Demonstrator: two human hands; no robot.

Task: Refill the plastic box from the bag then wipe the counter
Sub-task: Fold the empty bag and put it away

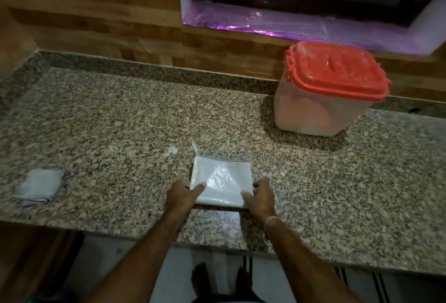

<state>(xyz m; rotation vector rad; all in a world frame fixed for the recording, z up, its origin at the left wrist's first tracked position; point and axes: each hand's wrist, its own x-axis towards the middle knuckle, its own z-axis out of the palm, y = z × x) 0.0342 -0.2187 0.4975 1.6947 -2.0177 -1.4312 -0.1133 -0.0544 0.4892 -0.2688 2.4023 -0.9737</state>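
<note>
A flat, folded white bag (220, 178) lies near the front of the speckled granite counter (120, 121). My left hand (184, 194) grips its near left corner, thumb on top. My right hand (261, 194) grips its near right corner the same way. The clear plastic box (321, 107) with a red lid (335, 71) stands shut at the back right, some white contents low inside. A folded grey cloth (39, 186) rests on the counter at the far left, away from both hands.
A small white spill spot (172, 150) lies just beyond the bag. A wood-patterned wall (96, 25) backs the counter, with a window sill (265, 27) covered in plastic film above the box. My bare feet (222, 278) stand below the counter's front edge.
</note>
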